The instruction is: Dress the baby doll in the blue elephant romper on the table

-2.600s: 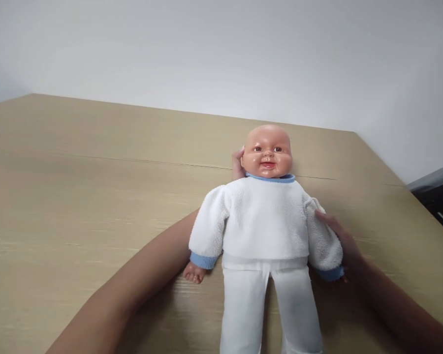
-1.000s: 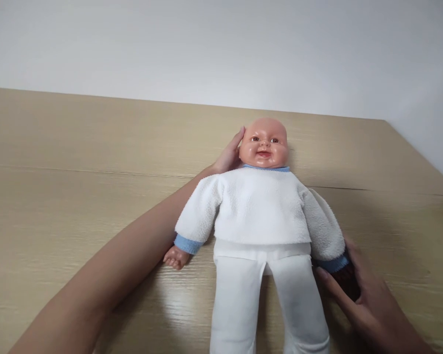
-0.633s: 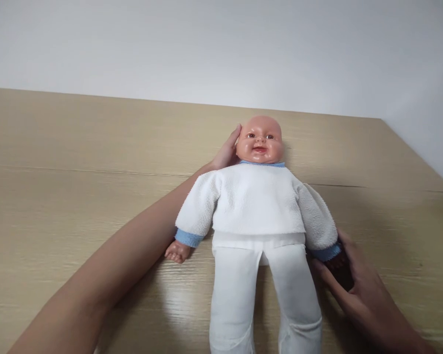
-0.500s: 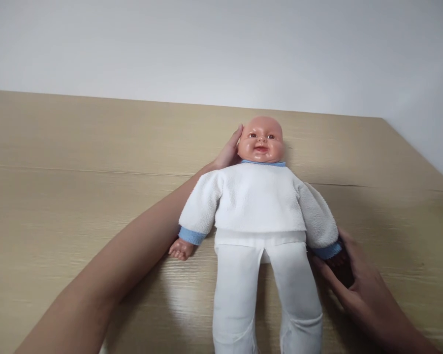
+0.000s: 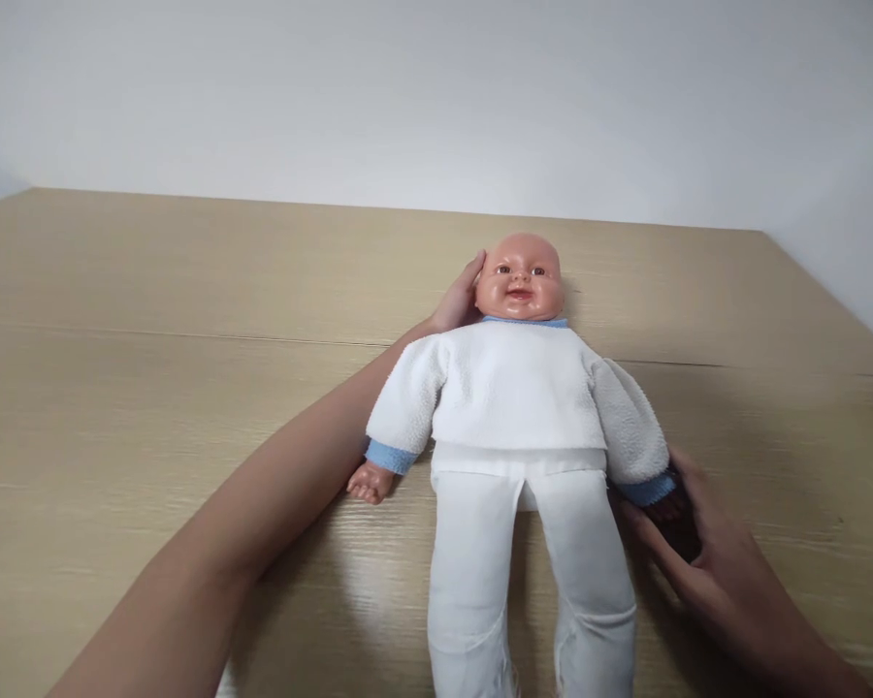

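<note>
A baby doll [image 5: 513,388] in a white fleece top with blue cuffs and white trousers lies on its back on the wooden table [image 5: 152,320]. My left hand [image 5: 460,299] reaches past the doll's shoulder and cups the side and back of its head [image 5: 520,276]; most of its fingers are hidden behind the head. My right hand [image 5: 688,543] is curled around the doll's hand just below the blue cuff [image 5: 647,488] of its sleeve, thumb towards the trouser leg.
The light wooden table stretches far to the left and behind the doll, with a seam running across it. A plain white wall [image 5: 436,97] rises behind the table's far edge. The table's right edge runs diagonally at the far right.
My right hand slid from the doll's upper sleeve down to its cuff and closed around the doll's hand. My left hand stayed at the head. The view shifted slightly.
</note>
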The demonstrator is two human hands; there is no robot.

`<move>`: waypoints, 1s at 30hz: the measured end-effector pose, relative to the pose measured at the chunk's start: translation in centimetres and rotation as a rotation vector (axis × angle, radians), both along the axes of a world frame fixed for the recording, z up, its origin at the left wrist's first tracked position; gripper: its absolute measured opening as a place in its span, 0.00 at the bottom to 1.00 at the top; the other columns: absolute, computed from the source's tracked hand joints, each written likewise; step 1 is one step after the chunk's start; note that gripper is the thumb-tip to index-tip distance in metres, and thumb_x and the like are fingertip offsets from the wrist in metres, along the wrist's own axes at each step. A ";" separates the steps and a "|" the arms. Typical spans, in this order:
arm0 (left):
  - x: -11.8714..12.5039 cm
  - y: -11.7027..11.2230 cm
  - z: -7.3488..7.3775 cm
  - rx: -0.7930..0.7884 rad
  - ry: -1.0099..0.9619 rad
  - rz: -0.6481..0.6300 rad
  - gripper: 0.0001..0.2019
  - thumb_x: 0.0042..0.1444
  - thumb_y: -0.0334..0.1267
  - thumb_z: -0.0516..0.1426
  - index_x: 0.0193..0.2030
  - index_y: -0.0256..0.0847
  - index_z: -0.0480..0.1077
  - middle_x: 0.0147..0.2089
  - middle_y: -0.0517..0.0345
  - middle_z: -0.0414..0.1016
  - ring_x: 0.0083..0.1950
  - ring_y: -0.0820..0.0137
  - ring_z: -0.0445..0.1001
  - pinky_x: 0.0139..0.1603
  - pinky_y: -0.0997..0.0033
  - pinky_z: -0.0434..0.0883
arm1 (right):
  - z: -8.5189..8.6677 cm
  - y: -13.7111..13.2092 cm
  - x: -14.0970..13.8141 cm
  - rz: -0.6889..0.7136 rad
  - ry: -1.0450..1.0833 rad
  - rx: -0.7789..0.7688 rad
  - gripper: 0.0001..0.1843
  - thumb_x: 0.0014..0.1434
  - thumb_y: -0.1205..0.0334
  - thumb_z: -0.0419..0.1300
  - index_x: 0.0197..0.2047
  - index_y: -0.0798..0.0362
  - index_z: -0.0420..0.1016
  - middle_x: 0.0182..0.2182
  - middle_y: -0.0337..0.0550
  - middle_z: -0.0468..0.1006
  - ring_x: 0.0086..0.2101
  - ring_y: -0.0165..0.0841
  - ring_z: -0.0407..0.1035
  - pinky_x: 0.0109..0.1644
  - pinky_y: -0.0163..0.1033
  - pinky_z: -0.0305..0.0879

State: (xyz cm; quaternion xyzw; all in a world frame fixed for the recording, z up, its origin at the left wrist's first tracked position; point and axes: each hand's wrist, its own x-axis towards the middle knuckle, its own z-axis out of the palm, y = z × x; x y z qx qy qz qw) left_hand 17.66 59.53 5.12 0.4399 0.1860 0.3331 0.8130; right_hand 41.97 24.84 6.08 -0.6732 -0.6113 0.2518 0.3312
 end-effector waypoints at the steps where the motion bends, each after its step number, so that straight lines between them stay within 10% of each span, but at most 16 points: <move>1: 0.1 0.1 -0.2 0.003 -0.002 0.017 0.40 0.78 0.69 0.46 0.73 0.38 0.78 0.66 0.42 0.88 0.78 0.43 0.78 0.88 0.40 0.63 | 0.0 0.0 0.0 0.004 -0.005 0.000 0.36 0.73 0.37 0.67 0.76 0.44 0.71 0.64 0.59 0.86 0.55 0.60 0.86 0.58 0.64 0.86; 30: 0.7 0.6 -0.3 0.086 0.097 0.118 0.46 0.75 0.77 0.46 0.76 0.39 0.76 0.71 0.41 0.84 0.80 0.42 0.75 0.88 0.43 0.65 | 0.6 0.3 -0.2 0.044 -0.116 0.029 0.28 0.77 0.41 0.64 0.71 0.47 0.73 0.60 0.57 0.87 0.55 0.54 0.85 0.57 0.56 0.83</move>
